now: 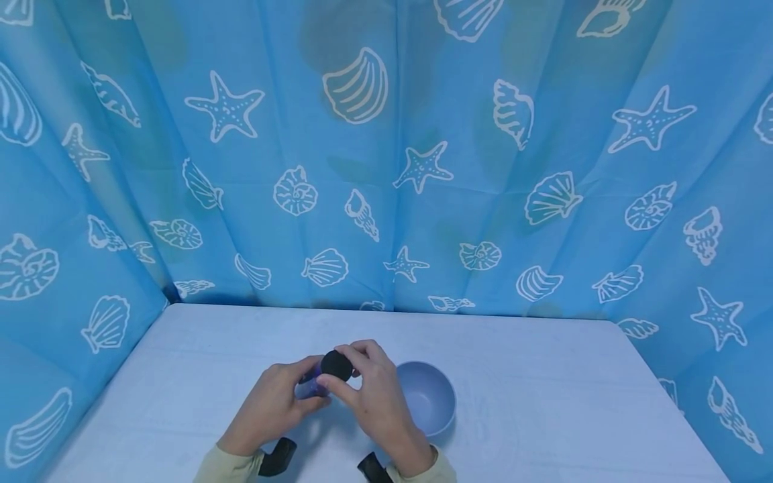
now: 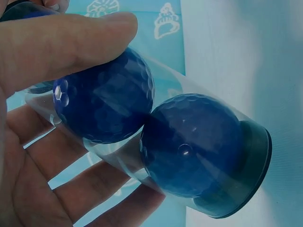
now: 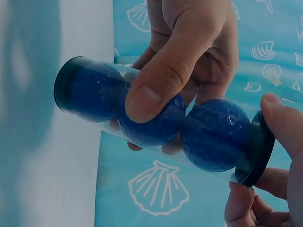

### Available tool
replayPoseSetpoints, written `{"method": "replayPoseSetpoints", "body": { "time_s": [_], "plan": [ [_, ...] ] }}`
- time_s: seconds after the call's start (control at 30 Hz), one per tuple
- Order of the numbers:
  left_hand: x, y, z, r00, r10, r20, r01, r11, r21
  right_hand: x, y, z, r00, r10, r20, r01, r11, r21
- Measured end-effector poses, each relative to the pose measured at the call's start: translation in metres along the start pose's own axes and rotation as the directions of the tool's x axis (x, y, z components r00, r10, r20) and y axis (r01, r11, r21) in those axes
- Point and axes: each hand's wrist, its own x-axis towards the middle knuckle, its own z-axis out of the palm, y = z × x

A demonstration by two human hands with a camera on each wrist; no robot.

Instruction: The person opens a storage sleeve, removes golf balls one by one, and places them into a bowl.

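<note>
My left hand [image 1: 272, 400] grips a clear plastic tube [image 2: 168, 80] around its middle, thumb on one side and fingers behind. Inside the tube sit three dark blue golf balls [image 3: 215, 135] in a row. A black cap [image 1: 336, 365] covers the tube's near end, and my right hand [image 1: 382, 396] pinches its edge between thumb and fingers. In the right wrist view, this cap sits on the tube's right end. The opposite end also has a dark cap [image 3: 64, 85]. Both hands hold the tube tilted over the table.
A round blue-purple bowl [image 1: 429, 399] stands on the white table [image 1: 543, 396], just right of my right hand. Behind and beside the table hangs a blue curtain [image 1: 453, 215] printed with shells and starfish. Black straps [image 1: 279, 457] sit at both wrists.
</note>
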Motion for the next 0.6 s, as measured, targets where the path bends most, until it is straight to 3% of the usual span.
{"method": "replayPoseSetpoints", "body": {
  "time_s": [0.27, 0.6],
  "plan": [
    [0.0002, -0.0008, -0.0006, 1.000, 0.011, 0.025, -0.011, 1.000, 0.000, 0.0004, 0.0023, -0.0041, 0.998, -0.048, 0.032, 0.048, 0.999, -0.017],
    [-0.0006, -0.0009, -0.0026, 0.998, 0.051, 0.034, -0.051, 0.998, -0.023, 0.0014, 0.0065, -0.0067, 0.984, -0.178, 0.002, 0.178, 0.984, -0.027]
  ]
}}
